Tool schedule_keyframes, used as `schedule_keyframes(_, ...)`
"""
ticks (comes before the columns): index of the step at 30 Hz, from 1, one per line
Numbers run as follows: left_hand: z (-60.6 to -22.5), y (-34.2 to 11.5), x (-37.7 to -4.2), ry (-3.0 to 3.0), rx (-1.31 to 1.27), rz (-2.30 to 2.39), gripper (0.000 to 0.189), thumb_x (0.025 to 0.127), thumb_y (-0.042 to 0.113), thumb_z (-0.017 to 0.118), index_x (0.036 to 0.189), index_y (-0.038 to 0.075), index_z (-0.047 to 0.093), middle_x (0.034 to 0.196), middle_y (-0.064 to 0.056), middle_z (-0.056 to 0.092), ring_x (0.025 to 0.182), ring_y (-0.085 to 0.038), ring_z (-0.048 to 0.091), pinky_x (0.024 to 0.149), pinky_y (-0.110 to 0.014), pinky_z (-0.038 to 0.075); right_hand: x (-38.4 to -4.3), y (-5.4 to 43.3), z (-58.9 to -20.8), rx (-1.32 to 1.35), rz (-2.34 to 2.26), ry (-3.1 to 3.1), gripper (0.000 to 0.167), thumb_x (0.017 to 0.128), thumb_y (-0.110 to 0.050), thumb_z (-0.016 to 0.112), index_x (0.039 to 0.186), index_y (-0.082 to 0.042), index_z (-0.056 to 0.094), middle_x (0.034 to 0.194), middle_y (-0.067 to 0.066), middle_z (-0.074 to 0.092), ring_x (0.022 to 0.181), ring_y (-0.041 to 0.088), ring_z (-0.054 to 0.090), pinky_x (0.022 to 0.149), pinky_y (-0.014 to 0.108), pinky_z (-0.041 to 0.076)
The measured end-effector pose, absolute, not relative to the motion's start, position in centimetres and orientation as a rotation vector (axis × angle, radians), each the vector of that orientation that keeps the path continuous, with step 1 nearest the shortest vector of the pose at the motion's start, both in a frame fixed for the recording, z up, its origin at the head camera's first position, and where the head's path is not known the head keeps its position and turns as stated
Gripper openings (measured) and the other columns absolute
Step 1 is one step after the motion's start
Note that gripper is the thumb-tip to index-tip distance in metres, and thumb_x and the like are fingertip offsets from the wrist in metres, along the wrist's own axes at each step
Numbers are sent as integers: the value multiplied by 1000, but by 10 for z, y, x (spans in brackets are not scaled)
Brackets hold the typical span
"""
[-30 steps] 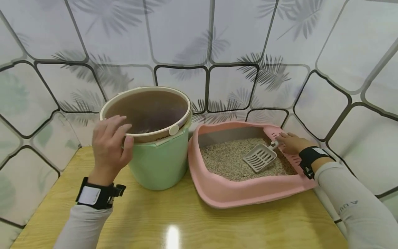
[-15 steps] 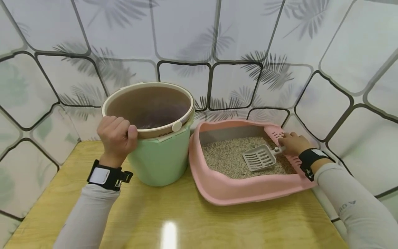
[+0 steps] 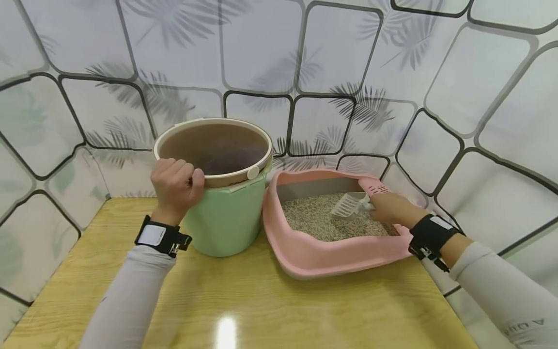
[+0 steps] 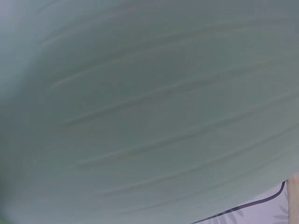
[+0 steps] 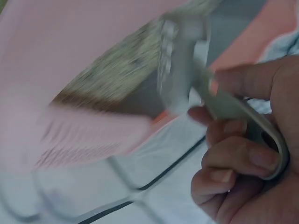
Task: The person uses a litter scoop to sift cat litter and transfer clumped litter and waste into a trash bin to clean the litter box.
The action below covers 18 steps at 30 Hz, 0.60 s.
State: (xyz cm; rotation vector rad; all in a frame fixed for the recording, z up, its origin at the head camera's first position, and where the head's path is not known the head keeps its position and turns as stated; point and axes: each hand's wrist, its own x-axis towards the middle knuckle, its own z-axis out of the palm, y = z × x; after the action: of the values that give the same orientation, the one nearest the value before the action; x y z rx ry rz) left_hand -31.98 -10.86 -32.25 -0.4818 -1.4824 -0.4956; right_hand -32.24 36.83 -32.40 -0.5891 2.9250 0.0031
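Note:
My left hand (image 3: pixel 176 189) grips the near left rim of a pale green bucket (image 3: pixel 222 223). The bucket has a cream ring with a round button around its open, brown-walled top. Its ribbed green side (image 4: pixel 177 112) fills the left wrist view and hides the left fingers there. With fingers curled round its handle, my right hand (image 3: pixel 394 209) holds a grey slotted litter scoop (image 3: pixel 347 205). The scoop head is tilted over the sandy litter (image 3: pixel 307 218) in a pink litter box (image 3: pixel 335 254). In the right wrist view the scoop (image 5: pixel 182 60) is blurred.
Bucket and litter box stand side by side on a wooden table (image 3: pixel 261 310). A patterned curtain (image 3: pixel 261 43) rises close behind them and along both sides. The box's right side has a perforated pink ledge (image 3: pixel 374 185).
My left hand, raised beside the bucket a second ago, has taken hold of its rim. My right hand has moved left with the scoop, and the scoop head has turned and tilted.

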Motion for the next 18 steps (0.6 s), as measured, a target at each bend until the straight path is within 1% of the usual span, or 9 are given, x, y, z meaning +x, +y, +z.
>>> schedule_keyframes(3,-324,-113,-325,-1506,-473,-468,38,81,21,42,50,6,28,48,-6,22,46,-27,25,53,-43,25,-322,331,-322,-642,-57,2877,17,90,-15,50,76,-7,52,62,-3,39,53,11,38,54,26,31)
schedule_keyframes(4,-324,-114,-326,-1513,-470,-461,37,81,21,42,50,6,28,48,-6,22,46,-28,25,53,-43,25,-323,319,-323,-650,-74,2843,20,89,-13,50,69,-11,46,61,-3,37,53,12,36,54,26,30)
schedule_keyframes(5,-325,-115,-327,-1519,-468,-453,37,81,21,42,50,6,28,48,-6,23,46,-28,26,53,-43,26,-325,308,-325,-654,-85,2807,21,88,-13,50,68,-12,44,62,-3,35,54,11,34,54,26,29)
schedule_keyframes(8,-326,-115,-328,-1524,-462,-433,39,83,23,41,50,7,28,48,-5,22,46,-27,26,52,-42,25,-331,278,-333,-629,-63,2703,17,87,-12,51,71,-13,44,65,-2,34,58,13,33,56,28,28)
schedule_keyframes(13,-330,-112,-325,-1519,-458,-420,42,86,25,41,50,7,29,48,-5,24,46,-27,27,52,-41,26,-345,249,-348,-577,-7,2636,6,88,-13,53,84,-8,52,73,1,42,62,14,38,59,30,31)
schedule_keyframes(16,-331,-109,-322,-1513,-460,-412,43,87,27,41,51,7,30,48,-5,25,46,-26,29,52,-40,27,-354,240,-353,-572,-16,2630,6,88,-11,53,83,-8,52,71,1,41,60,13,36,57,29,30)
schedule_keyframes(18,-331,-107,-320,-1503,-463,-411,43,88,27,41,51,7,30,48,-5,25,46,-26,28,51,-40,26,-360,234,-353,-583,-8,2629,8,87,-10,53,79,-9,50,68,-1,40,58,12,34,55,28,29)
